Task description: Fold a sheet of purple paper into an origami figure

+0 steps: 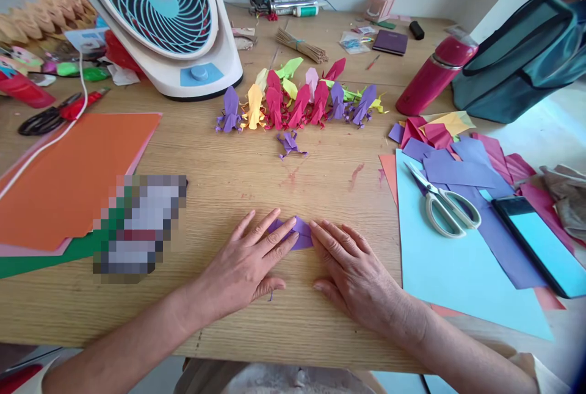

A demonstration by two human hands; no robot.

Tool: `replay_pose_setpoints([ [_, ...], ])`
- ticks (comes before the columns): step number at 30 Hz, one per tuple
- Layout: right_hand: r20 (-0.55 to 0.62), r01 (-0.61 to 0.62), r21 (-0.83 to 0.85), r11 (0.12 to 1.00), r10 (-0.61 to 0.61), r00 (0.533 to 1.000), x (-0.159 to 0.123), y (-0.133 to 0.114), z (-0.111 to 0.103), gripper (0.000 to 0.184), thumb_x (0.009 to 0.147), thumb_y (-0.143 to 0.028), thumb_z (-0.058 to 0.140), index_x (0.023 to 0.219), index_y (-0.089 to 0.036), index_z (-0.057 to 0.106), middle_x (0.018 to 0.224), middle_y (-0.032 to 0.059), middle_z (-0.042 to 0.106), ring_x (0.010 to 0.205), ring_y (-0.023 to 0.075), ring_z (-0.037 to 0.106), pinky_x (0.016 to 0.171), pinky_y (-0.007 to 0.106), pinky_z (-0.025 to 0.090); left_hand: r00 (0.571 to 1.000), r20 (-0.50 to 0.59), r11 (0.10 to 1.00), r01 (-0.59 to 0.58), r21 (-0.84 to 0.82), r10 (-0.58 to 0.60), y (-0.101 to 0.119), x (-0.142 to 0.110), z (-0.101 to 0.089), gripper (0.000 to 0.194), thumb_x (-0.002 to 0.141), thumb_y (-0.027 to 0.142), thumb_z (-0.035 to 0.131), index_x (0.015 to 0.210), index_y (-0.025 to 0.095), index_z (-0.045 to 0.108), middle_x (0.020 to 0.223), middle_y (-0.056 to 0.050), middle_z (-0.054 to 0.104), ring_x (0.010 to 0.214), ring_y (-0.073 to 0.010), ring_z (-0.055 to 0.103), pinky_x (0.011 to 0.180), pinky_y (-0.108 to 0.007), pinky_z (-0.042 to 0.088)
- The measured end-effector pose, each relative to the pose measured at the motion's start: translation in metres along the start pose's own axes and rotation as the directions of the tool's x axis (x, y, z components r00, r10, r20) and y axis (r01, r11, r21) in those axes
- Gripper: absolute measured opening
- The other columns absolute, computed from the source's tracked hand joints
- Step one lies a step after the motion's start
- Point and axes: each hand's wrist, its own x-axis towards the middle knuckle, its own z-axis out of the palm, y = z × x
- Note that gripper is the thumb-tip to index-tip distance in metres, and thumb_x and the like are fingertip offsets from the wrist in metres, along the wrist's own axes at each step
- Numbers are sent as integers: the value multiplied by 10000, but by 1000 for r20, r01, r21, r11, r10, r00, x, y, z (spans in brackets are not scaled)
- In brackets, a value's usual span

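Note:
A small folded piece of purple paper (pixel 302 240) lies flat on the table between my hands. My left hand (pixel 249 256) rests on its left part with the fingers spread, covering some of it. At its right edge, my right hand (pixel 350 262) lies palm down, fingers stretched and close together, the fingertips touching or nearly touching the paper. Beyond my hands sits a small purple origami figure (pixel 290 144). Behind it stands a group of folded paper figures (pixel 300 105) in red, purple, yellow, pink and green.
Orange sheets (pixel 77 168) and a pixelated item (pixel 146 223) lie left. A fan (pixel 196 70) stands behind. On the right are scissors (pixel 446 204) on a light blue sheet (pixel 439 278), purple paper pieces (pixel 462 171), a phone (pixel 540 247), a red bottle (pixel 430 79) and a teal bag (pixel 499 88).

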Motion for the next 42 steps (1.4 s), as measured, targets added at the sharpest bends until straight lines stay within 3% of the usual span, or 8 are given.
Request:
replay_pose_setpoints([
  [7, -16, -3, -12, 1000, 3, 1000, 0, -1, 0, 633, 976, -371, 468, 1484, -9, 359, 1569, 158, 350, 1422, 318, 317, 1137, 519, 344, 1000, -9, 1000, 20, 12, -20, -2, -2, 3, 749, 966, 577, 399, 1553, 147, 223, 1615, -89, 274, 1499, -340, 118, 1185, -551, 46],
  [13, -16, -10, -32, 999, 10, 1000, 1, -2, 2, 627, 967, -368, 478, 1470, -6, 384, 1570, 158, 347, 1418, 324, 324, 1130, 524, 351, 998, -60, 1000, -12, -3, 11, -2, 5, -6, 683, 963, 566, 427, 1478, 119, 387, 1561, -102, 390, 1460, -366, 222, 1172, -579, 46],
  [15, -14, -15, -34, 999, 14, 1000, 1, -3, 2, 622, 966, -367, 478, 1470, -12, 389, 1570, 156, 347, 1415, 325, 330, 1126, 522, 357, 993, -118, 999, 11, -31, -15, -2, 13, -12, 539, 991, 468, 437, 1413, 134, 467, 1520, -103, 454, 1424, -338, 308, 1171, -571, 99],
  [18, -7, -17, -35, 999, 17, 1000, 2, -4, 0, 636, 963, -372, 494, 1467, 0, 387, 1563, 165, 358, 1411, 330, 338, 1126, 522, 359, 961, -169, 972, 203, -120, -221, -4, 30, -17, 372, 967, 335, 525, 1298, 168, 552, 1368, -111, 578, 1250, -288, 494, 1066, -479, 336],
  [23, -11, -49, -16, 999, 49, 999, 2, -5, -3, 657, 942, -349, 543, 1480, -15, 369, 1571, 173, 338, 1416, 331, 338, 1134, 529, 355, 894, -71, 875, 413, -252, -442, -8, 51, -14, 303, 764, 342, 781, 966, 195, 611, 1060, -78, 604, 1011, -284, 558, 869, -422, 445],
  [32, -123, -3, 120, 993, 18, 992, -3, -3, -3, 484, 941, -221, 507, 1402, -83, 460, 1476, 199, 465, 1346, 316, 432, 1092, 528, 386, 877, 91, 715, 440, -543, -471, -4, 60, -23, 251, 716, 127, 701, 823, 218, 494, 739, 38, 589, 716, -164, 561, 656, -265, 384],
  [37, -184, -171, 519, 838, 305, 934, 3, 5, -11, 309, 943, -201, 492, 1249, -192, 529, 1151, 101, 660, 1022, 207, 621, 876, 359, 511, 935, 143, 609, 323, -724, -325, -9, 66, -39, 254, 691, 136, 701, 881, 230, 561, 703, 67, 606, 643, -136, 563, 584, -227, 359],
  [42, 107, -342, 714, 611, 387, 916, 26, 24, -25, 198, 929, -322, 536, 847, -181, 648, 667, -36, 575, 576, 103, 460, 529, 225, 342, 970, 77, 626, 208, -751, -230, -23, 82, -66, 265, 708, 121, 688, 938, 226, 610, 733, 54, 607, 679, -134, 564, 619, -221, 383],
])
